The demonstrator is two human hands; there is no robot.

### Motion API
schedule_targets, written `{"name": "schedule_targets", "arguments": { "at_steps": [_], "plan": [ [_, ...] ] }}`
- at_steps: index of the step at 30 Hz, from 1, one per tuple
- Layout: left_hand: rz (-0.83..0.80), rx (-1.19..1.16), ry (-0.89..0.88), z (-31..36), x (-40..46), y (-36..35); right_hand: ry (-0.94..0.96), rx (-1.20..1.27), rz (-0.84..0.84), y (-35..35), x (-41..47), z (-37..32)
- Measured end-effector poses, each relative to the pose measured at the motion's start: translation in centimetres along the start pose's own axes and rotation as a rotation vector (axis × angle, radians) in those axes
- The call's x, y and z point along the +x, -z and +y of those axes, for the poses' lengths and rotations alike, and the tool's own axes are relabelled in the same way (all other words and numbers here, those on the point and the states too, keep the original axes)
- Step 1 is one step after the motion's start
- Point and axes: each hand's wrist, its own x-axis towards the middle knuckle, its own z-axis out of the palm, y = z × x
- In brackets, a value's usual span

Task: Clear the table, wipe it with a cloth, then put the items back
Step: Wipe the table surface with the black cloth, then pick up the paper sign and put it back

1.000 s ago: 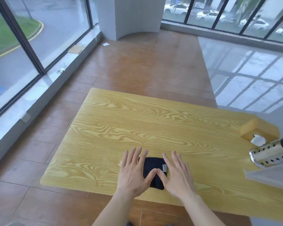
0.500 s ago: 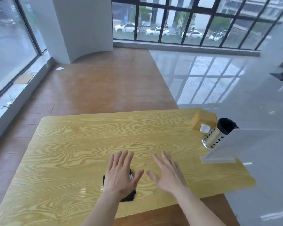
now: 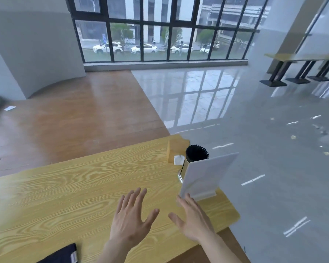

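Your right hand (image 3: 195,222) is spread flat with the fingers (image 3: 186,203) extended, holding nothing; its fingertips reach almost to the near lower corner of the white sign stand (image 3: 207,175), though from this angle you can't quite tell whether they touch it or stop just short. Your left hand (image 3: 130,219) is open the same way, palm down over bare wood, empty, and noticeably farther from the items.

Everything you have to deal with lies ahead and to the right of your fingers, bunched at the far right corner of the table (image 3: 65,186). The sign stand is nearest, upright on its base, its broad face running away from you toward the table's right edge. Just behind it stands the perforated metal holder (image 3: 183,168) with dark utensil ends sticking out, and beyond that the wooden tissue box (image 3: 176,149), a white tissue poking from its side.

So the right hand is the one to lead, probably taking the sign first. The dark cloth (image 3: 63,255) lies behind your left wrist, at the near edge.
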Motion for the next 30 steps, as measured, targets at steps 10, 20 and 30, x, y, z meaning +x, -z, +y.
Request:
{"name": "schedule_targets", "arguments": {
  "at_steps": [10, 20, 30],
  "plan": [
    [-0.166, -0.348, 0.224, 10.0, 5.2, -6.6, -0.326, 0.398, 0.068, 6.7, 4.7, 15.0],
    [-0.095, -0.813, 0.443, 14.2, 8.7, -9.1, -0.248, 0.829, 0.251, 9.1, 9.4, 14.0],
    [0.031, -0.964, 0.523, 12.3, 9.2, -7.0, -0.236, 0.644, 0.358, 6.6, 10.0, 9.0]
  ]
}}
